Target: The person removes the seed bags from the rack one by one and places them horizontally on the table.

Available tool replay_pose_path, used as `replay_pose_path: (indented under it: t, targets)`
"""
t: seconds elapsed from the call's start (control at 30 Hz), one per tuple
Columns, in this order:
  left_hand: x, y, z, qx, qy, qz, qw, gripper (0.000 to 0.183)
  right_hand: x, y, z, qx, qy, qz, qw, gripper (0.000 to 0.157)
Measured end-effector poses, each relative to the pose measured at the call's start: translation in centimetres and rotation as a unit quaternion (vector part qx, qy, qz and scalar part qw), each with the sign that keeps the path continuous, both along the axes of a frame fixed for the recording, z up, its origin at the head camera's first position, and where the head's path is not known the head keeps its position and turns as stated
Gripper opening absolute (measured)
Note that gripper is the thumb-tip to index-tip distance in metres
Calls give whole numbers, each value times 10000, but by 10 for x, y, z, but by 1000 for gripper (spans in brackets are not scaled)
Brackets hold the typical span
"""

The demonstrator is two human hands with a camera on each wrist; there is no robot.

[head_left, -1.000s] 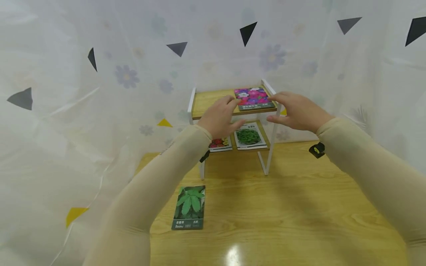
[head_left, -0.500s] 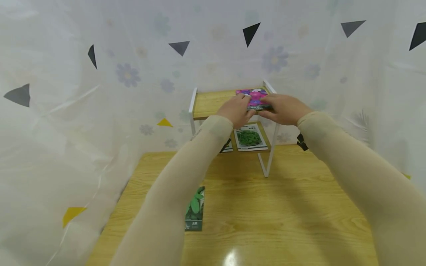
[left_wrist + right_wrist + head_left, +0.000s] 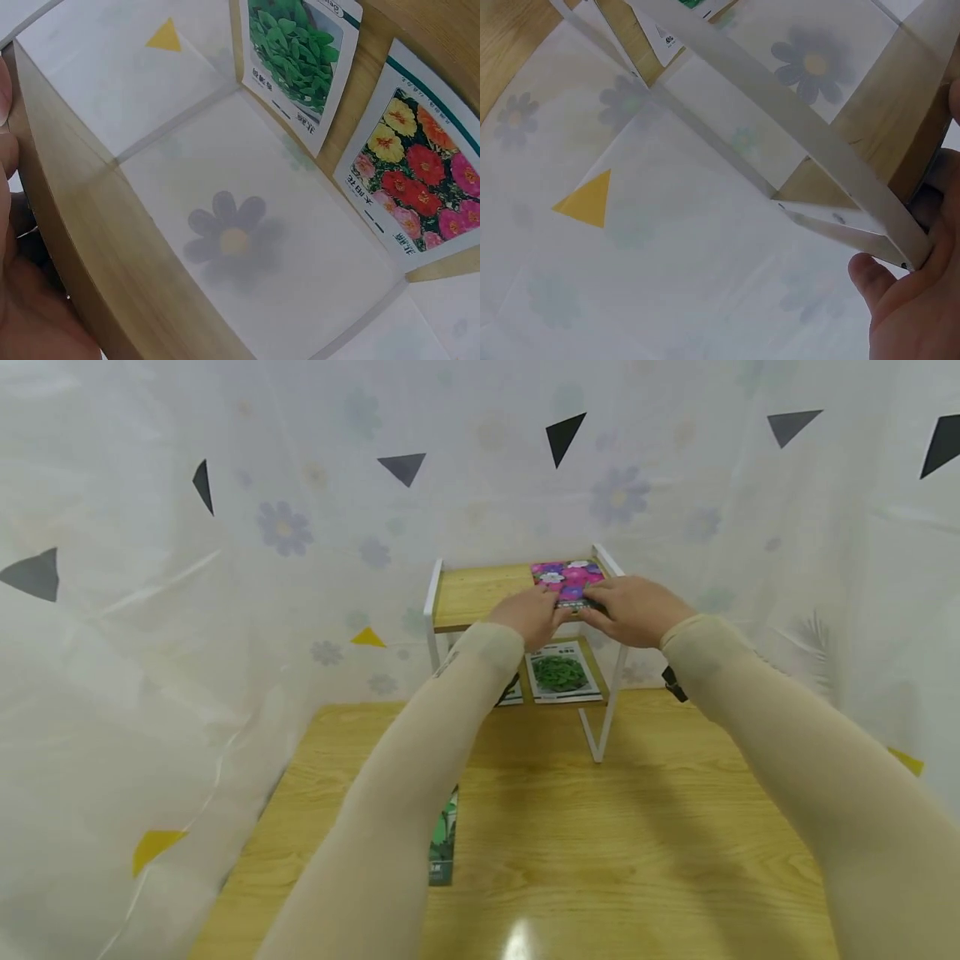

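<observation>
A pink and purple flower seed packet (image 3: 567, 576) lies at the right of the upper wooden shelf (image 3: 480, 589) of a small white-framed rack. My left hand (image 3: 527, 615) rests at the packet's front left, fingers on it and thumb near the shelf's front edge. On the front right side, my right hand (image 3: 637, 608) touches the packet in the same manner. The two thumbs almost meet. Both wrist views look in below the upper shelf, with part of the left hand (image 3: 34, 300) and the right hand (image 3: 922, 315) at its edge; the packet's underside is hidden.
On the lower shelf lie a green-leaf seed packet (image 3: 561, 672) and a red and yellow flower packet (image 3: 427, 176), mostly behind my left arm. Another green-leaf packet (image 3: 444, 843) lies on the wooden table (image 3: 600, 860), partly covered by that sleeve. A white patterned sheet (image 3: 480, 485) hangs behind.
Both hands have moved inward from the packet's sides onto its front part, nearly together. The left sleeve now covers more of the packet on the table. Over the last half second they barely moved.
</observation>
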State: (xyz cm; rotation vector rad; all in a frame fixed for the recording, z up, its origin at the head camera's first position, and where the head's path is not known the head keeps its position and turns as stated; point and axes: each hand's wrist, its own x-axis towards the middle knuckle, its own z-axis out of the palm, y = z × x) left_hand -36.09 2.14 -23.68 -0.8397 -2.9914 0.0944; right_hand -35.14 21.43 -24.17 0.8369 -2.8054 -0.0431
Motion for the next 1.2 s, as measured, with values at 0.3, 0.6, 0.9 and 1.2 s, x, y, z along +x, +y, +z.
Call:
replay_pose_path:
  t: [0.3, 0.6, 0.9, 1.2]
  targets:
    - [7, 2, 2, -456, 486, -125, 9977, 51, 6, -3, -1, -105, -20, -222, 9997, 58]
    - [11, 4, 6, -1036, 834, -271, 9907, 34, 5, -9, 3, 108, -149, -222, 9996, 54]
    - [12, 3, 7, -1067, 910, -272, 9897, 35, 7, -12, 9, 404, -92, -372, 9984, 54]
    - [10, -3, 5, -726, 981, -239, 9922, 49, 8, -17, 10, 440, -63, -406, 9982, 54]
